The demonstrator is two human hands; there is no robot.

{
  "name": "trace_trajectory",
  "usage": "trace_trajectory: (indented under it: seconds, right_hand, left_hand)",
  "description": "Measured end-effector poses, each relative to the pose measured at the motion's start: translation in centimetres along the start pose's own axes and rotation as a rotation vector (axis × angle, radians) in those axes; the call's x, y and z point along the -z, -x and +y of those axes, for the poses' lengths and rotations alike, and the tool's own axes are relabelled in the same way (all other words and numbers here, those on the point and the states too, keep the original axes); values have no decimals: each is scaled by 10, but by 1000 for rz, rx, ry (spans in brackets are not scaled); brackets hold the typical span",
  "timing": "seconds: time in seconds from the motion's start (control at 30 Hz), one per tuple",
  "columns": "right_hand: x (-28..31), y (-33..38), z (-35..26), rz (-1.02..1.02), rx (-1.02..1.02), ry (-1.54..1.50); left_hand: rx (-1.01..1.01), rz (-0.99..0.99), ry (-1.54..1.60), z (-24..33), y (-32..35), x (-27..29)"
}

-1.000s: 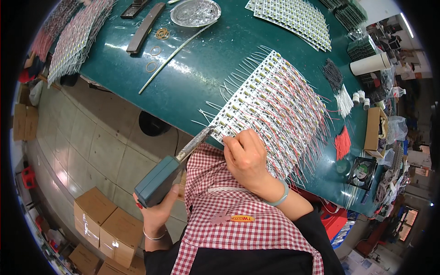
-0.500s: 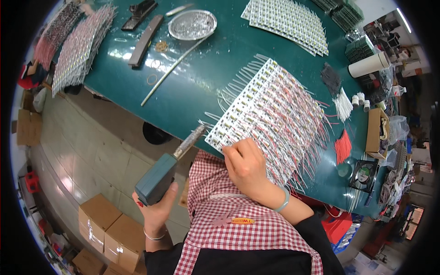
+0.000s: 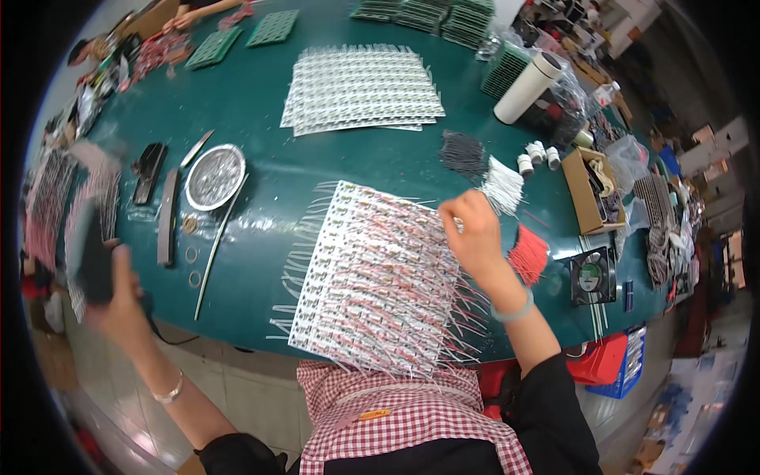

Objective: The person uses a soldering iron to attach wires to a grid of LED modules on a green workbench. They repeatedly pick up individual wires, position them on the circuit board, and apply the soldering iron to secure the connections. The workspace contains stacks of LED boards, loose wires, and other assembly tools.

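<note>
My left hand [image 3: 120,305], smeared by motion, is held out at the far left. Its fingers are wrapped round a dark green soldering gun [image 3: 93,257], which is blurred. In front of me lies a white circuit board panel [image 3: 340,269] with rows of red and white wires standing from it and bare wire ends fringing its left side. Over the panel's upper right edge hovers my right hand [image 3: 476,237], fingers curled into a pinch. What is between those fingertips, if anything, is too small to make out.
A silver dish [image 3: 215,178], a thin rod [image 3: 214,257] and a dark bar [image 3: 168,218] lie left of the panel. Bundles of black [image 3: 463,153], white [image 3: 503,186] and red wires [image 3: 528,253] lie to the right, near a small fan [image 3: 592,275]. Stacked white panels [image 3: 364,89] sit farther back.
My left hand has swung the soldering gun away from the panel's corner to the far left. My right hand has risen from the panel's near edge to its upper right. The view has turned.
</note>
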State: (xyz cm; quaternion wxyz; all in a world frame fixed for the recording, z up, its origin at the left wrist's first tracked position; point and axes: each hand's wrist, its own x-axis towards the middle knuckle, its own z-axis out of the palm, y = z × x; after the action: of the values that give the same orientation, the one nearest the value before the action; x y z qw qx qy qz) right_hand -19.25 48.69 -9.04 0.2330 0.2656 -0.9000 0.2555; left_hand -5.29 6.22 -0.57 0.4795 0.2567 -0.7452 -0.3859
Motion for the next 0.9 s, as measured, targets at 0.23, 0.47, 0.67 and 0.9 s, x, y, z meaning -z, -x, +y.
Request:
trace_trajectory:
  seconds: [0.23,0.47,0.67,0.9]
  right_hand:
    - [-33,-36,96,-10,52,257]
    - [-58,-39,120,-9,125,366]
    - [-50,-44,119,-5,73,302]
    - [-48,-54,123,-58,51,191]
  left_hand:
    - [260,-287,4,-47,32,-27]
    - [321,-275,123,2,71,-34]
    - [415,-367,172,20,90,-49]
    - [437,-379,246,35,100,-66]
